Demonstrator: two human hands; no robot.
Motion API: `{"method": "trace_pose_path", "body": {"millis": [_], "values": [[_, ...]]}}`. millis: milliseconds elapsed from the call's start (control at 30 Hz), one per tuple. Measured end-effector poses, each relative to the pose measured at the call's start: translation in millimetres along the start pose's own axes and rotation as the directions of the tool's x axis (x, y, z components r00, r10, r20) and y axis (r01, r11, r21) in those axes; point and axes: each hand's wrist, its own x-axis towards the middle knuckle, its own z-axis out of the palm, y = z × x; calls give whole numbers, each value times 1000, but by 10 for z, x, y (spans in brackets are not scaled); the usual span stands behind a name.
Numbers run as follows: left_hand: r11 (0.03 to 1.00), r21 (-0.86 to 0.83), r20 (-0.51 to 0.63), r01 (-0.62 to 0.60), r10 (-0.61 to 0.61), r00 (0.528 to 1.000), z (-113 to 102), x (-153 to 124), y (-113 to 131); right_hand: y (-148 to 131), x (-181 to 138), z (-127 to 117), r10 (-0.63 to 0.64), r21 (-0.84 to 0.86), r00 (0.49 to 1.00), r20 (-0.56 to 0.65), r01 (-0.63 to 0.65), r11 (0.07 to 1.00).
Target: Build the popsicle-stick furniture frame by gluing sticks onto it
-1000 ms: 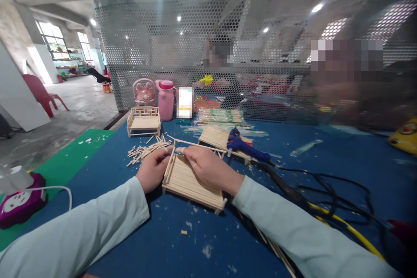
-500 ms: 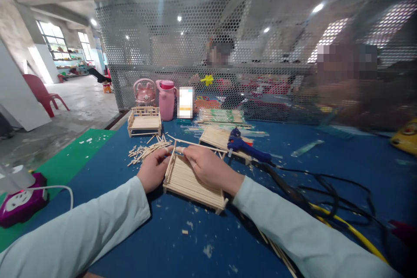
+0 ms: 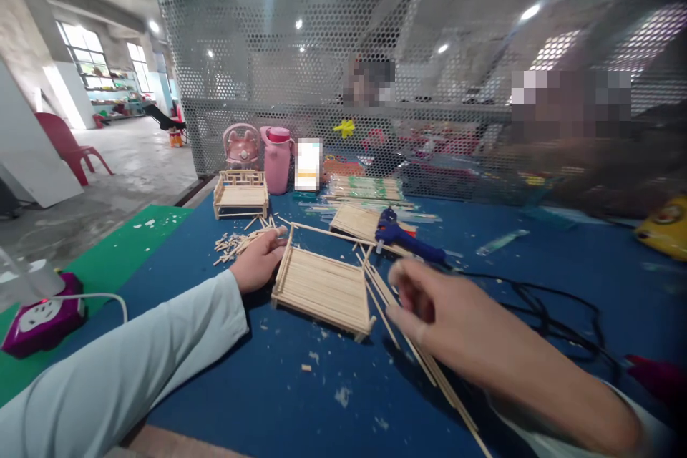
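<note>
A flat panel of glued wooden sticks (image 3: 322,289) lies on the blue mat (image 3: 300,401) in front of me. My left hand (image 3: 258,260) rests at its left end, fingers against the upright stick at the far corner. My right hand (image 3: 429,308) is lifted off the panel and hangs blurred to its right, fingers loosely curled with nothing visible in them. Long thin sticks (image 3: 418,358) lie on the mat under that hand.
A blue glue gun (image 3: 403,242) lies on another stick panel (image 3: 357,220) with black cables (image 3: 552,308) trailing right. Cut stick pieces (image 3: 236,243), a small stick bench (image 3: 241,195), pink bottles (image 3: 278,159) and a purple power strip (image 3: 40,315) are around. A mesh screen (image 3: 376,71) stands behind, with people beyond it.
My right hand has left the far edge of the stick panel and swung back and right toward me. The left hand has stayed at the panel's left end.
</note>
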Motion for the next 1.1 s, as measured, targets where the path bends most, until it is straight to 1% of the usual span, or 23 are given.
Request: {"method": "trace_pose_path", "body": {"millis": [33,67,100,167,300,367,433,500,533,567,600,633,667,733,800,867,933,967,1033,1100], "values": [[1000,16,31,22,-22,999,9,-1,12,20,-58,37,49,-20,993,106,-47,999],[999,35,54,40,-42,998,18,-9,24,29,-98,83,78,-28,980,182,-74,997],[997,50,68,53,-56,996,24,-24,36,29,-118,132,91,-23,971,219,-88,996],[997,48,57,60,-62,996,23,-67,62,18,-100,214,88,1,975,206,-91,996],[993,64,-77,104,-99,992,-17,-175,143,75,125,267,26,61,994,102,-33,998],[984,106,-128,145,-131,983,-21,-229,189,152,291,288,26,156,997,73,-37,987],[972,142,-153,188,-167,974,2,-281,225,227,449,341,74,339,992,99,-104,935],[958,178,-150,224,-199,968,43,-327,246,277,560,414,133,534,983,127,-180,826],[952,197,-144,236,-209,967,65,-346,252,291,586,443,161,599,978,133,-209,773],[946,217,-138,241,-215,967,83,-362,257,297,590,460,190,631,973,131,-229,741],[941,235,-132,245,-219,967,98,-374,262,297,573,460,209,626,970,122,-239,742],[936,249,-127,250,-224,966,108,-382,269,291,538,442,210,583,972,104,-231,779],[932,258,-125,255,-229,965,113,-386,277,280,490,408,191,506,979,71,-200,839],[929,264,-115,261,-238,964,116,-387,296,242,381,314,91,292,995,-38,-76,953],[932,255,-104,258,-239,966,114,-384,310,181,291,227,-37,114,985,-170,56,992],[937,249,-89,246,-231,969,115,-384,315,97,245,186,-129,25,947,-293,143,989],[939,256,-59,231,-224,973,120,-390,310,-6,238,200,-217,-12,907,-360,228,974],[939,262,-42,223,-219,975,123,-394,304,-63,244,222,-274,-26,889,-366,284,958],[939,277,-22,203,-205,979,126,-402,293,-180,267,280,-386,-57,859,-338,391,919],[935,302,-23,186,-188,982,125,-406,281,-294,297,337,-458,-90,838,-297,453,887]]}}
